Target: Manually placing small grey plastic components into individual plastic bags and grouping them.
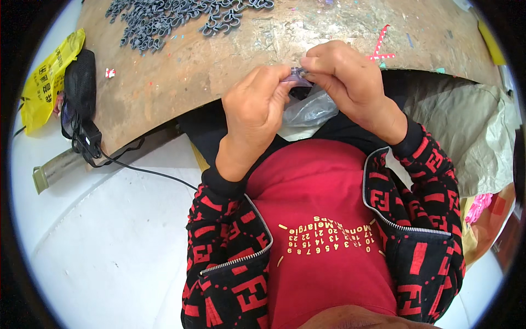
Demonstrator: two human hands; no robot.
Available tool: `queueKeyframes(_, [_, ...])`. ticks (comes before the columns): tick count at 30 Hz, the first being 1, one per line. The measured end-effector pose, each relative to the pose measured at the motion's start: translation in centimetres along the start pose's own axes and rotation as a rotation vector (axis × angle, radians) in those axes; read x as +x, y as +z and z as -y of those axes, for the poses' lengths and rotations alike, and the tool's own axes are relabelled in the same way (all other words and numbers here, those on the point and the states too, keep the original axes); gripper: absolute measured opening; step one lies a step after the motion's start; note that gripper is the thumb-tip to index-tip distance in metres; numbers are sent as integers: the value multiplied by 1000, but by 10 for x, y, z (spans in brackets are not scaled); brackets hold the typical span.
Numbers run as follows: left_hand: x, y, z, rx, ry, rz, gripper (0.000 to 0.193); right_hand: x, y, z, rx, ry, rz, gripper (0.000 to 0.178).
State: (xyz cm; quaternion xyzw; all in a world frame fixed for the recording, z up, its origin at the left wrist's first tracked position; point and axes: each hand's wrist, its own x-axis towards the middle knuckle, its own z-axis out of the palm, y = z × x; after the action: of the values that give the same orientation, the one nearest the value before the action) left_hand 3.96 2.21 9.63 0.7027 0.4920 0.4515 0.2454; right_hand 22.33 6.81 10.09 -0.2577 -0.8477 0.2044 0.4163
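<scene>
Both my hands meet just above the near edge of a worn wooden table (164, 82). Between their fingertips is a small translucent purple plastic piece (297, 78), mostly covered by the fingers, so its exact kind cannot be made out. My left hand (253, 104) pinches it from the left with thumb and forefinger. From the right, my right hand (350, 79) closes thumb and forefinger on its other end. Farther back on the table, at the left, lies a spread pile of grey plastic clips (164, 22) with curved, hook-like shapes.
A clear plastic bag (312, 109) sits below the hands, under the table edge. At the left are a yellow bag (52, 82), a black pouch (81, 77) and an adapter (87, 140) with a cable. Red dotted tape (382, 46) sticks to the table; grey-green cloth (460, 126) hangs at right.
</scene>
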Motion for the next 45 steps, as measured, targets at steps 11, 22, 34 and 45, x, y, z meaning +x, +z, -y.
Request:
queueKeyframes(11, [17,-18,-2,-510,-372,269,10,13,-16,-21,-172,-446,55,27])
queueKeyframes(22, [26,-1,13,-550,-422,98,30,-1,5,-21,28,119,-42,23])
queueKeyframes(34, [21,9,13,-729,-452,13,32,3,-5,-15,320,368,-84,32])
queueKeyframes(45, [24,7,22,-181,-19,23,31,13,-11,-30,-72,152,202,25])
